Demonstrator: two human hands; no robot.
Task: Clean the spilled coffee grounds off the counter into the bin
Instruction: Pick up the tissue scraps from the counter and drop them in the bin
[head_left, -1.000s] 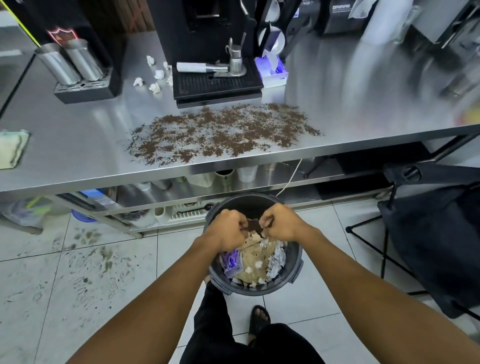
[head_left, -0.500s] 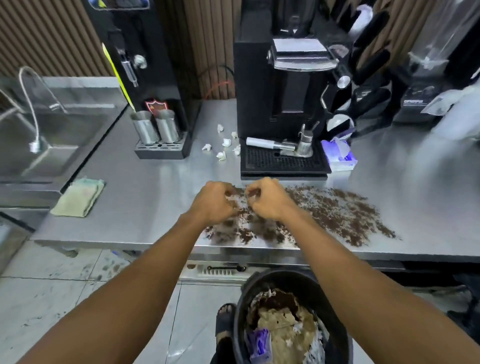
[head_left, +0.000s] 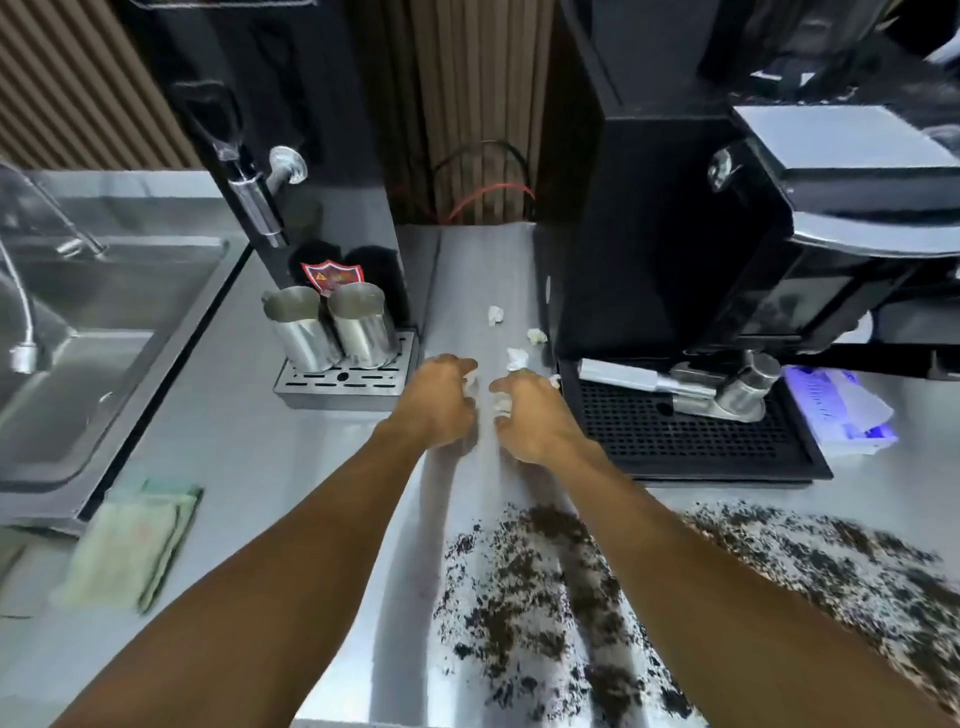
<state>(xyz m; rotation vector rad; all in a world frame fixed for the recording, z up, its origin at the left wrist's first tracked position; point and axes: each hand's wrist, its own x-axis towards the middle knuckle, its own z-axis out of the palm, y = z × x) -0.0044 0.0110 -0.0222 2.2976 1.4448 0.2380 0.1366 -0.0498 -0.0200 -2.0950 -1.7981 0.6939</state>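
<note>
I see the coffee grounds (head_left: 649, 597) scattered dark across the near right part of the steel surface (head_left: 249, 467), under and beside my right forearm. Farther back, my left hand (head_left: 439, 400) and right hand (head_left: 530, 415) sit close together among crumpled white paper bits (head_left: 517, 357). Each grip is curled, fingers touching a scrap; whether either is clamped on one I cannot tell. Two steel pitchers (head_left: 332, 325) stand left of the hands, the black drip tray (head_left: 685, 431) right. A folded cloth (head_left: 130, 551) lies near the sink (head_left: 104, 332).
</note>
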